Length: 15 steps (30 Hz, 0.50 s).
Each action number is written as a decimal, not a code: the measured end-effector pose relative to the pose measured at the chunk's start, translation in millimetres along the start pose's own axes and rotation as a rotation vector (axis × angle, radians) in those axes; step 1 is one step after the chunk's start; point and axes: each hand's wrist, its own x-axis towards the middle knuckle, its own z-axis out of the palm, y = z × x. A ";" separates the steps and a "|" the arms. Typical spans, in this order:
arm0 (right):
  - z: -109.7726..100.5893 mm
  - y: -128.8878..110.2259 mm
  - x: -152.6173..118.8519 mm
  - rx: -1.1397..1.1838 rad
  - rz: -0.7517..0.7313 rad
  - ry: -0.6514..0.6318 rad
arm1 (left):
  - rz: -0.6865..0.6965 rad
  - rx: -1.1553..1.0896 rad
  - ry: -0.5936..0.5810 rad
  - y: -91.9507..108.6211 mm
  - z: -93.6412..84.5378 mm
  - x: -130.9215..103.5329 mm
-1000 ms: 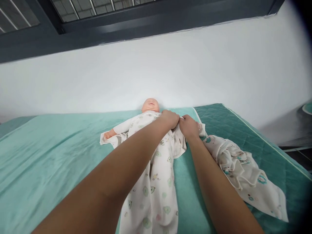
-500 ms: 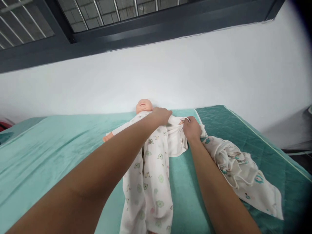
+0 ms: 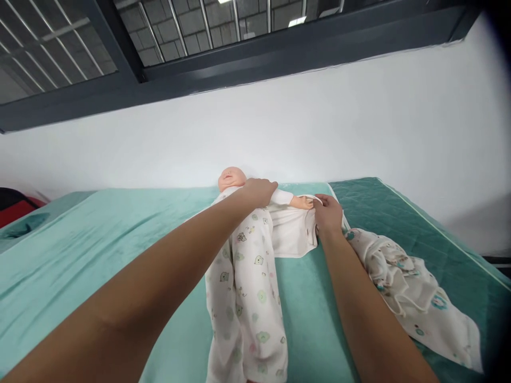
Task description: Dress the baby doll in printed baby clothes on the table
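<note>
A baby doll (image 3: 232, 177) lies on its back on the green bed cover, dressed in a white top and white trousers (image 3: 257, 298) with green prints. My left hand (image 3: 261, 192) is closed around the upper part of the doll's sleeved arm, near its shoulder. Beyond the sleeve, the doll's bare hand (image 3: 302, 202) points right. My right hand (image 3: 329, 213) pinches the edge of a plain white garment (image 3: 293, 234) spread beside the doll, close to the doll's fingers. My left forearm hides much of the doll's chest and its other arm.
A crumpled white printed cloth (image 3: 415, 298) lies right of my right forearm on the darker green quilt (image 3: 399, 213). The white wall (image 3: 279, 127) rises directly behind the doll's head, beneath a dark barred window frame. A red and black item (image 3: 18, 207) is at far left.
My right hand has moved slightly right with the garment's edge. More of the doll's hand and wrist now shows outside the cloth. The camera view has shifted a little.
</note>
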 end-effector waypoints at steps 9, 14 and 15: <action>1.7 -0.2 7.3 0.381 -0.010 0.057 | 0.035 0.002 0.024 11.2 5.4 6.6; -1.4 -4.8 8.3 0.534 -0.118 0.180 | 0.043 -0.012 0.033 26.2 -0.6 19.0; -2.6 -5.7 8.0 0.500 -0.151 0.248 | 0.038 -0.015 0.029 30.6 -1.1 22.8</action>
